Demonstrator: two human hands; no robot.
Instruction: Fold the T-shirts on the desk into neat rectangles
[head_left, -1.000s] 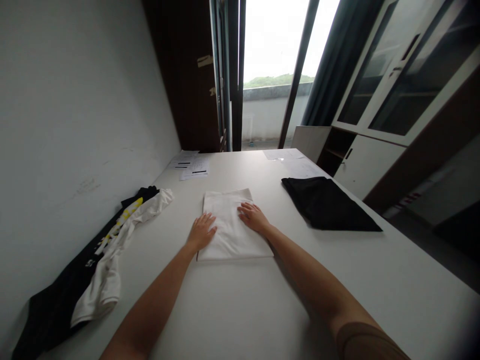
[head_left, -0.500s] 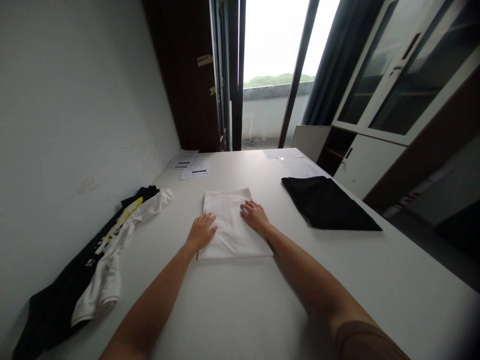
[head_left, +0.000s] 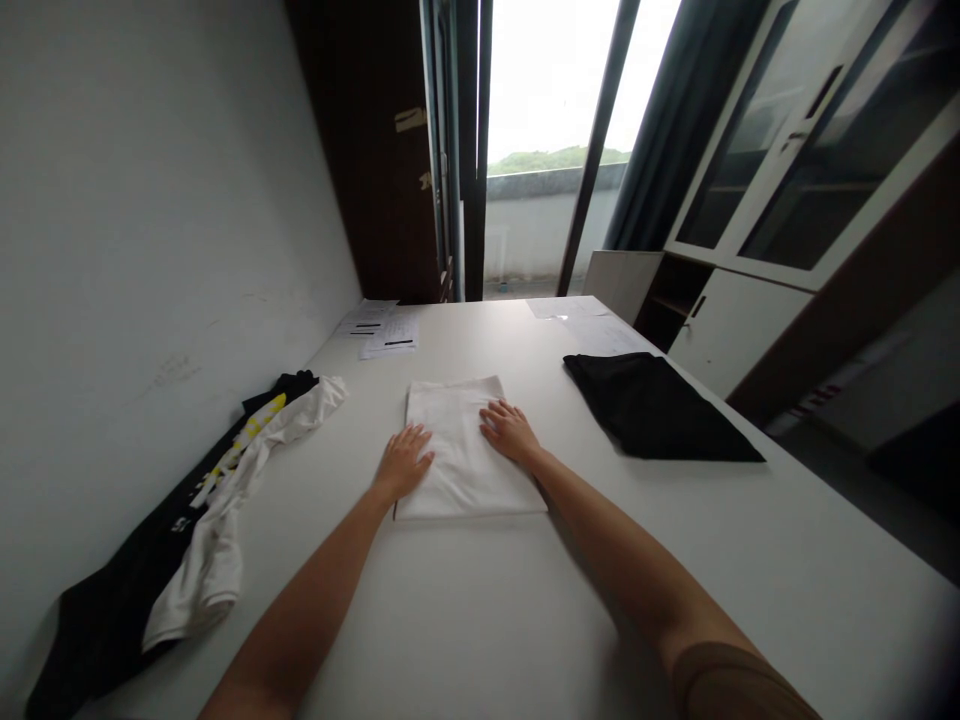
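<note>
A white garment (head_left: 457, 465), folded into a flat rectangle, lies on the white table (head_left: 465, 600) in front of me. My left hand (head_left: 405, 462) rests on its left edge, fingers stretched out and pointing away from me. On the right part of the cloth lies my right hand (head_left: 508, 430), palm down with the fingers apart and slightly bent. Neither hand grips the fabric. The garment's exact kind cannot be made out from this folded shape.
Folded black cloth (head_left: 652, 405) lies to the right. Along the left wall is a black garment (head_left: 127, 590) with yellow and white print, beside a crumpled white garment (head_left: 217, 550). Papers (head_left: 390, 335) sit at the far left; more sheets (head_left: 592, 328) lie far right, near a cabinet (head_left: 742, 325).
</note>
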